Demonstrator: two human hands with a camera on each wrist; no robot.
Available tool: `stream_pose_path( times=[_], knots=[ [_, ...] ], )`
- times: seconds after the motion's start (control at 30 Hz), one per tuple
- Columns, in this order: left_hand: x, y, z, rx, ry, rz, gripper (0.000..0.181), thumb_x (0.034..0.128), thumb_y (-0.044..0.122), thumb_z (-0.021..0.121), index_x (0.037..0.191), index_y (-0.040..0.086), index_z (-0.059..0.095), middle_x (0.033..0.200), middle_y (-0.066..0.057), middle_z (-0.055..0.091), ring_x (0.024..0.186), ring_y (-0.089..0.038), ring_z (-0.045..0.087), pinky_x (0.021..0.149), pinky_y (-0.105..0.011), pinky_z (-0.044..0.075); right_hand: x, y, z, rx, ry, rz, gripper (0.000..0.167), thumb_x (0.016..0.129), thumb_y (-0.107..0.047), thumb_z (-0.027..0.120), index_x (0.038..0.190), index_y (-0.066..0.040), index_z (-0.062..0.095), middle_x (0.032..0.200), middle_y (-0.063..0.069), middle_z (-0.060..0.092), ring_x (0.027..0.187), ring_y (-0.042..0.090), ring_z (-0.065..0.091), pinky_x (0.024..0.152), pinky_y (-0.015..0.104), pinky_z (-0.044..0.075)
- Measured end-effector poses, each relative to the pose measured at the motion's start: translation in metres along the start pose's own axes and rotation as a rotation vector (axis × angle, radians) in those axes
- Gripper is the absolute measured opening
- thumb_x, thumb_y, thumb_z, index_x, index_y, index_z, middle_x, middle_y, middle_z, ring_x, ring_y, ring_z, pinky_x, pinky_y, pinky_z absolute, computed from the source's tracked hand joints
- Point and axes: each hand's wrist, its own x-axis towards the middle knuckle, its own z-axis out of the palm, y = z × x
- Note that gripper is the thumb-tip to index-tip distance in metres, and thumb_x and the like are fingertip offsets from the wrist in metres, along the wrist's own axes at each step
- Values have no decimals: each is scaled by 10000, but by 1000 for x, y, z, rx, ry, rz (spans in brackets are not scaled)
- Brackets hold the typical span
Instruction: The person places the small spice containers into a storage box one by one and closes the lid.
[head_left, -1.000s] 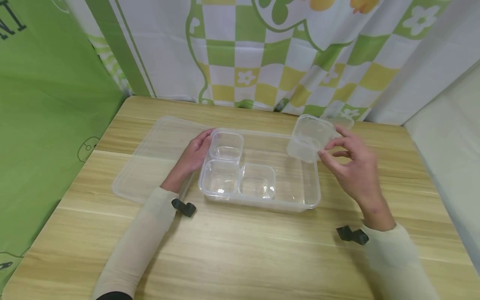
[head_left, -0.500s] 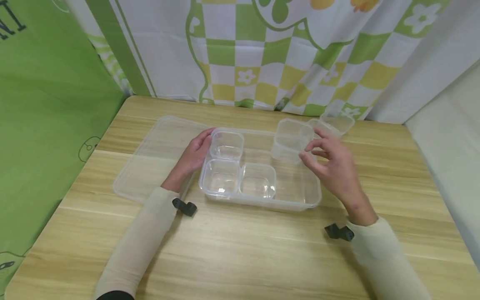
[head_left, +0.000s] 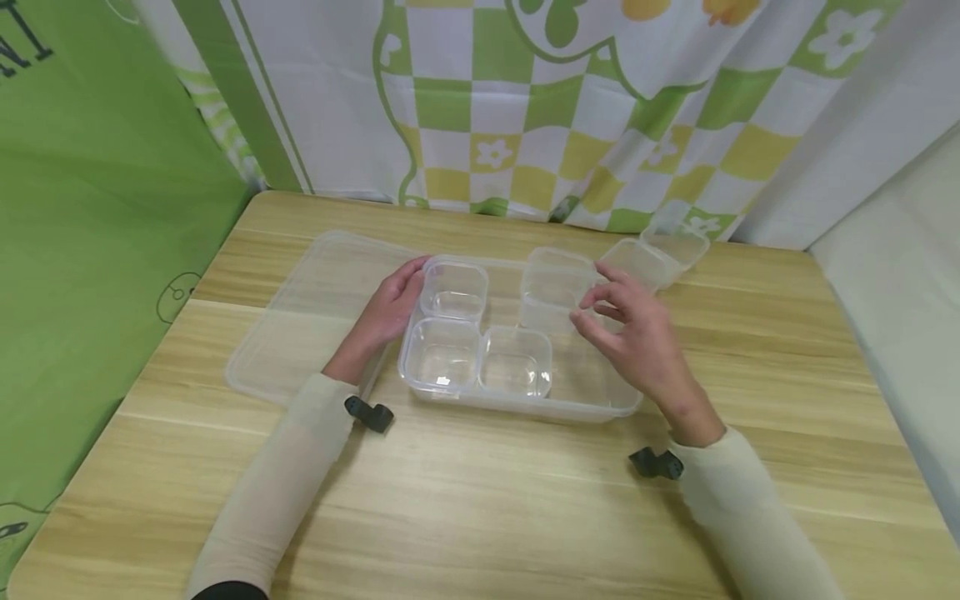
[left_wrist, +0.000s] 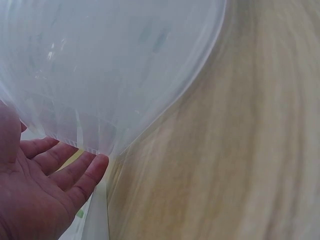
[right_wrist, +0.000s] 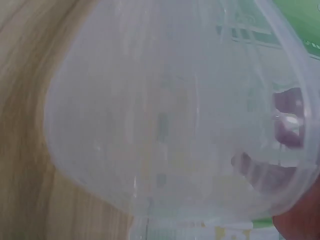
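Your right hand (head_left: 633, 333) pinches a small tub (head_left: 557, 279) over the back of the large box (head_left: 525, 408); your left hand (head_left: 393, 304), fingers loosely spread, touches its left end. The tub looks light, slippery, slightly flexible: hold its rim.

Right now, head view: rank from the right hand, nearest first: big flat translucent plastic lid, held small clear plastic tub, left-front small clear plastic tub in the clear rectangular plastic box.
1. Held tub, in the right hand.
2. Left-front tub, leftward, inside the box.
3. Lid, leftmost, past the box.
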Motion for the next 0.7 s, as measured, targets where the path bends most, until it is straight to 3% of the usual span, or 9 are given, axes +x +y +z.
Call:
stream_pose_path(
  times=[0.23,0.43,0.7],
  knots=[
    [0,0,1,0,5,-7,453,1134,211,360,1523,-5,447,1420,-222,557,1258,-356,555,1107,-473,411,0,0,11,23,-28,8,140,881,20,790,903,-8,655,1465,218,533,1333,373,523,903,362,568],
    [0,0,1,2,-11,-2,449,1136,232,364,1513,12,467,1315,-234,605,1152,-367,600,1039,-492,464,-1,1,20,19,-47,-12,158,883,2,800,917,-17,647,1470,231,522,1324,384,527,900,375,572],
    [0,0,0,12,8,-4,454,1132,240,374,1503,-2,475,1329,-234,599,1168,-357,586,1055,-486,449,3,0,25,-6,-75,1,147,906,-46,794,933,-28,651,1486,228,510,1321,384,531,915,381,569]
  ],
)
